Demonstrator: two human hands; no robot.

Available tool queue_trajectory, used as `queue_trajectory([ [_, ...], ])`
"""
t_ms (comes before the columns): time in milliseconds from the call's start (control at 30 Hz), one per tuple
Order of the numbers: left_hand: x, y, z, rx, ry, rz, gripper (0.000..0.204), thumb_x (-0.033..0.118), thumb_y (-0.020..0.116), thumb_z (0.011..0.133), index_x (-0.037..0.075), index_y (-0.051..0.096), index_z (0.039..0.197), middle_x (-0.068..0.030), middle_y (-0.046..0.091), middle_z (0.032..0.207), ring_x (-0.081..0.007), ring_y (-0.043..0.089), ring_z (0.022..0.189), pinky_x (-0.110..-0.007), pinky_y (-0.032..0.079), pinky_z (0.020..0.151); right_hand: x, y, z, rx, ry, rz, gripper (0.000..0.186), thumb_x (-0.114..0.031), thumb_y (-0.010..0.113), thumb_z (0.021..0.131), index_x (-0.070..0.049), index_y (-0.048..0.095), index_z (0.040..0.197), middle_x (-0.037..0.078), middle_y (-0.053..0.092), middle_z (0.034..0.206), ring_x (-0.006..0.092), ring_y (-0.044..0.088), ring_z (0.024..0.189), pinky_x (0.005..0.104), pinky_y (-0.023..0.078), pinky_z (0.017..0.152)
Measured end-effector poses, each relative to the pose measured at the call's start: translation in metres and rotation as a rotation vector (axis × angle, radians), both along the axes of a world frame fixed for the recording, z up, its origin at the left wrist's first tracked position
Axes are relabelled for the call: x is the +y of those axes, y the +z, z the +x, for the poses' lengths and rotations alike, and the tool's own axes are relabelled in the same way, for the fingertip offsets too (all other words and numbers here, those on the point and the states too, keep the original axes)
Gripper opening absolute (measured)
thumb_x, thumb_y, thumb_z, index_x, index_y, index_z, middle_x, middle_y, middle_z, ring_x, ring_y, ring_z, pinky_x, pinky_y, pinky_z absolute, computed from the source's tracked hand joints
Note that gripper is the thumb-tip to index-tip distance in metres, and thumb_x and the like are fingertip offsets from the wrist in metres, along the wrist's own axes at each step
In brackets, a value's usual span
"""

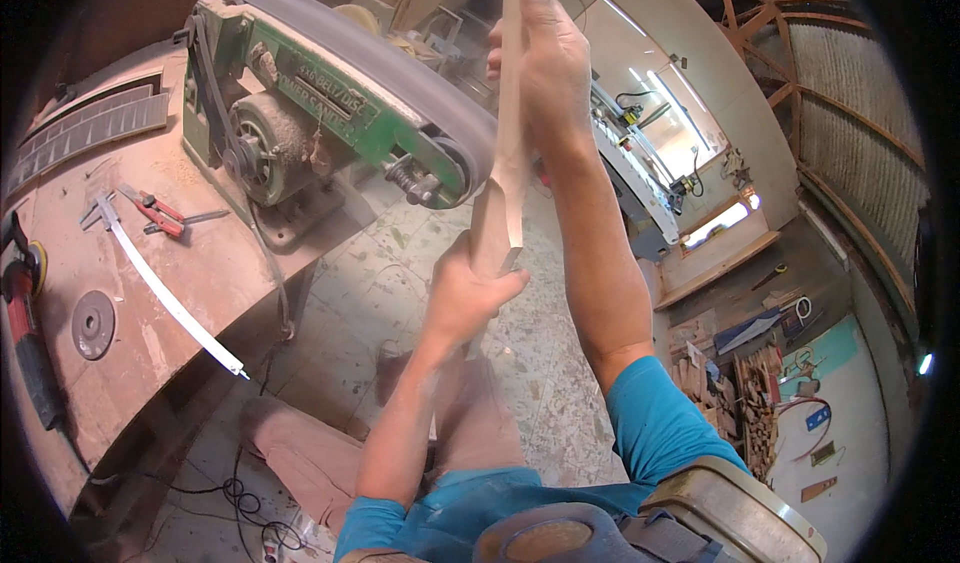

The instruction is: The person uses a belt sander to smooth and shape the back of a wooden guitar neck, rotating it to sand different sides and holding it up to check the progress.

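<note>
gripping low with the bare left hand (463, 288) and higher up with the bare right hand (555, 71) on a long pale wooden piece (511, 143). got it up at the rounded nose of a green metal belt sander (335, 108), on a dusty tan workbench (200, 273).

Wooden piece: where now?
In the head view, upper centre: the wooden piece is gripped by the right hand above and left hand below, right of the belt sander.
</note>
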State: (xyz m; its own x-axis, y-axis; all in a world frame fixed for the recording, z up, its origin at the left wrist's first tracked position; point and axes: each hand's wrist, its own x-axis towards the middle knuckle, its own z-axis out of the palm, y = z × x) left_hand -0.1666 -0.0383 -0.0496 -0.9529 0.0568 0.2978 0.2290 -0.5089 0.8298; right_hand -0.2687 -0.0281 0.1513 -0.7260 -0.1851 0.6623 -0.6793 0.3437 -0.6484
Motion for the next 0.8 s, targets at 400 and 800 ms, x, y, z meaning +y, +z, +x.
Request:
queue_trajectory([
  [400, -0.011, 0.003, -0.002, -0.041, -0.284, 0.164, 0.046, 0.012, 0.076, 0.078, -0.007, 0.061, 0.117, -0.0057, 0.063, 0.093, -0.012, 0.061, 0.077, -0.028, 0.051, 0.064, -0.01, -0.003, -0.003, -0.004, -0.011, 0.05, 0.049, -0.046, 0.052, 0.107, 0.002, 0.06, 0.11, 0.006, 0.057, 0.084, 0.0114, 0.057, 0.069, 0.0274, 0.053, 0.062],
  [800, -0.006, -0.002, -0.011, -0.014, -0.359, 0.261, 0.037, 0.022, 0.078, 0.073, 0.005, 0.056, 0.096, 0.0004, 0.052, 0.079, -0.0096, 0.052, 0.059, -0.026, 0.045, 0.049, -0.007, -0.006, -0.01, 0.018, -0.087, 0.123, 0.05, -0.045, 0.05, 0.107, 0.003, 0.059, 0.12, 0.007, 0.058, 0.087, 0.0108, 0.057, 0.071, 0.027, 0.055, 0.065],
])
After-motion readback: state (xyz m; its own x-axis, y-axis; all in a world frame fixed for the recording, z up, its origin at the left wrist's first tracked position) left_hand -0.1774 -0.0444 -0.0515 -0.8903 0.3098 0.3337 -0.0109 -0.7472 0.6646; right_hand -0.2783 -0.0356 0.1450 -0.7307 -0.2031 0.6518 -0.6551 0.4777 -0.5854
